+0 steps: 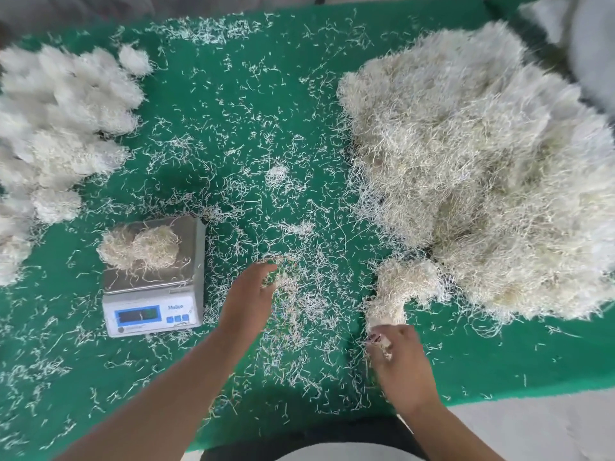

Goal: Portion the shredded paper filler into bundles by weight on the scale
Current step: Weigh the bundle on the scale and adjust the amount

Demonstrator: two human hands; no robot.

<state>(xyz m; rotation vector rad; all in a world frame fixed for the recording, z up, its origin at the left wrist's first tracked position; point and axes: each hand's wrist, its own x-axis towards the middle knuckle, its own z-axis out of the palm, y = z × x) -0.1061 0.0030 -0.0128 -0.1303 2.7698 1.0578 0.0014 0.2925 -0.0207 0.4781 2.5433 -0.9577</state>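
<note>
- On the green table (233, 111), at its right side, lies the big heap of shredded paper filler (472, 168): thin, crinkled, cream-white strips tangled into a loose, fluffy mound with frayed edges, a little yellower in its hollows.
- Loose strips (253, 168) of the same paper are scattered thinly over most of the green surface, densest between the two hands.
- At the left edge sits a cluster of finished bundles (60, 121), rounded white puffs lying side by side and touching one another; this part of the view is blurred, so a count is not possible.
- The scale (154, 277) stands left of centre near the front, with a steel platform and a white body; its blue display cannot be read.
- A small bundle (139, 249) rests on the scale's platform, pinched in at its middle into two lobes, with stray strips trailing over the steel and its left lobe overhanging the platform's edge.
- The left hand (246, 294) hovers just right of the scale over the scattered strips, fingers relaxed and slightly spread, gripping nothing, though a few strips lie at its fingertips.
- The right hand (396, 354) is curled round the near end of a long tuft (399, 287) of filler, which stretches from the fingers up to the front edge of the big heap and joins it there.
</note>
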